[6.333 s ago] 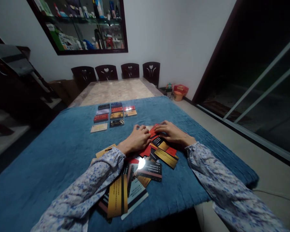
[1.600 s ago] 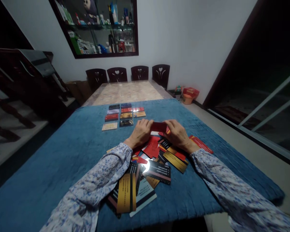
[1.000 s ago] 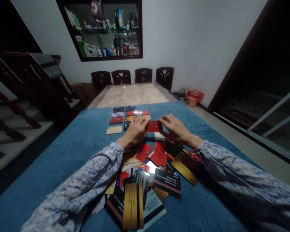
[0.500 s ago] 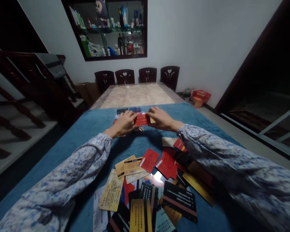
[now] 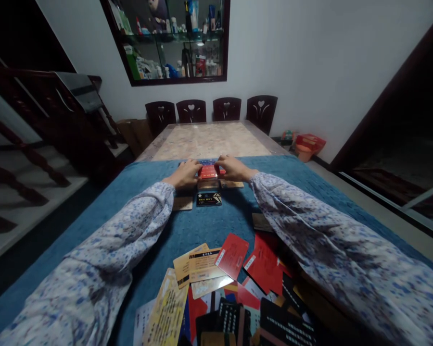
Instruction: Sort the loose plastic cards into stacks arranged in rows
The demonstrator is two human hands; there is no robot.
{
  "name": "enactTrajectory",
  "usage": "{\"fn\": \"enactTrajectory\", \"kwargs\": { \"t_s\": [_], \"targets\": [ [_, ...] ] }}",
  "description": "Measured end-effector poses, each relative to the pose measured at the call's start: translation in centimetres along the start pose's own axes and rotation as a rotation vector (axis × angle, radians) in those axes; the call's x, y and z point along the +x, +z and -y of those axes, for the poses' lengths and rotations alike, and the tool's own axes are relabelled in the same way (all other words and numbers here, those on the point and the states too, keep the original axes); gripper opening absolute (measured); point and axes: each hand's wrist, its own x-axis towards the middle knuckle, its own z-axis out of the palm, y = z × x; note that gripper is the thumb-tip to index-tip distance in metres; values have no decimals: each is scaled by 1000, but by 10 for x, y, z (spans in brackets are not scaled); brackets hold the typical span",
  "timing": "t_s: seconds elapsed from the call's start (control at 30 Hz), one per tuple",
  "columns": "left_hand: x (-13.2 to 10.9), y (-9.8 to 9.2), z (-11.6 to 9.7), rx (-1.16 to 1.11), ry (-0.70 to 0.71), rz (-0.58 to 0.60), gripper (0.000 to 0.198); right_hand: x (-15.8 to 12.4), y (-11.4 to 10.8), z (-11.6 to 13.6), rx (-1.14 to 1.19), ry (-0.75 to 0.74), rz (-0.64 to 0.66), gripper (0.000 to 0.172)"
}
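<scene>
A red card [image 5: 208,172] lies between my two hands at the far part of the blue cloth. My left hand [image 5: 186,173] pinches its left edge, fingers closed. At its right edge my right hand [image 5: 231,168] grips with thumb and fingers. Other laid-out cards surround it: a black card [image 5: 209,199] with gold marks sits nearer to me, a tan card [image 5: 182,203] shows below my left wrist, and a gold card [image 5: 232,184] shows under my right hand. Blue cards behind the red one are partly hidden by my fingers.
A loose heap of cards spreads near me, with a red card [image 5: 232,255], a yellow card [image 5: 165,310] and a black card [image 5: 286,324] among them. The blue cloth [image 5: 144,180] covers the near table; bare tabletop [image 5: 209,137] shows beyond. Dark chairs [image 5: 227,109] stand behind.
Both hands have moved the red card slightly farther away and lowered it among the laid-out cards. The black card in front is now uncovered. The camera view has shifted a little.
</scene>
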Motion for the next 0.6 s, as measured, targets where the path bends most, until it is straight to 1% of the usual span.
{"fn": "enactTrajectory", "kwargs": {
  "t_s": [0.3,0.6],
  "targets": [
    [30,14,11,46,-79,100,29,35,25,-21,-11,58,82,31],
    [41,28,16,56,-89,127,31,45,38,-30,-3,77,128,28]
  ]
}}
